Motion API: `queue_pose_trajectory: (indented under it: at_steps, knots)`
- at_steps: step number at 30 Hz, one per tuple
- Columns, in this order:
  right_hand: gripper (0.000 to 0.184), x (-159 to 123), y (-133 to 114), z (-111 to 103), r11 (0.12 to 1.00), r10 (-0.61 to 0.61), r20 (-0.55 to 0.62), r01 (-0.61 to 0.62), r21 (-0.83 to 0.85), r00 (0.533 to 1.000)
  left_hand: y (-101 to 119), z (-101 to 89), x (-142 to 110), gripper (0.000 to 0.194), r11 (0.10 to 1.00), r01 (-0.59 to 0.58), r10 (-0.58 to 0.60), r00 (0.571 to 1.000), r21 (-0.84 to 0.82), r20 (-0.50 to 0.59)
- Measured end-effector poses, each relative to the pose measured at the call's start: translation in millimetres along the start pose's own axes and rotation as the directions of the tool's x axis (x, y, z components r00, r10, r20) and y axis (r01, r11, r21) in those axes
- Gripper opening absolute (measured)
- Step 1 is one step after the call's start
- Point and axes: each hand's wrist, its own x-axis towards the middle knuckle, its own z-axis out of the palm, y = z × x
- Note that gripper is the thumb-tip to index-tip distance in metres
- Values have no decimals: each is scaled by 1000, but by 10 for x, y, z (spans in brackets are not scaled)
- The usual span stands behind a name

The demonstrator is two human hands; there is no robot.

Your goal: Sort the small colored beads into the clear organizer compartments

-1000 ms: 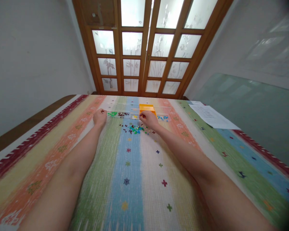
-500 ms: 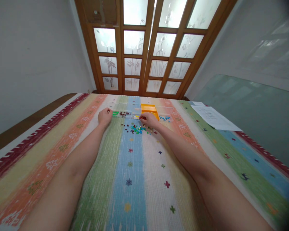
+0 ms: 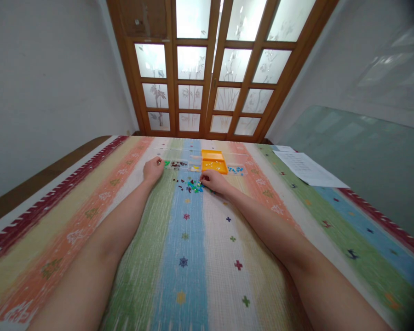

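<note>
My left hand is closed, thumb and fingertips together, at the left end of the box; whether it grips anything is too small to see. Just beside its fingertips lie green pieces in a compartment. At the right edge of a loose pile of small coloured pieces, my right hand has its fingers pinched together. What is between them cannot be made out. The pile mixes green, blue and dark red pieces on the cloth, and my right hand hides part of it.
Behind the pile, clear compartments hold dark red pieces, yellow pieces and blue pieces. An open orange box contains pale pieces. Printed paper lies to the right on the striped tablecloth. Glazed wooden doors stand beyond.
My right hand has come down and nearer, from the yellow pieces' compartment to the loose pile, uncovering the orange box's front part. My left hand has shifted slightly right, towards the green pieces.
</note>
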Motion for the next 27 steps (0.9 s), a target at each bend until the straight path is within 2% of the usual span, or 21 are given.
queue_pose_trajectory:
  at_steps: [3,8,12,16,22,24,27]
  knots:
    - [12,-2,-30,-10,1000,-2,-31,2,-8,1000,27,-16,-19,33,1000,-4,4,1000,5,4]
    - [12,-4,-70,-5,1000,-2,9,3,-27,1000,56,-38,-42,32,1000,-14,14,999,-9,30]
    - [16,7,-71,4,998,24,-6,-24,-65,1000,50,-29,-41,32,999,-24,25,999,-23,26]
    - [14,6,-78,-1,997,-32,18,33,-65,999,53,-20,-40,32,999,-24,25,999,-28,27]
    - [13,48,-76,12,993,-49,27,52,-101,998,63,-28,-42,32,999,-23,25,999,-34,35]
    - [11,96,-65,11,994,-45,4,46,-102,999,53,-18,-36,32,998,-33,34,999,-44,35]
    - [11,213,-44,-8,995,2,-94,-11,-99,996,38,11,-24,32,997,-55,57,998,-62,39]
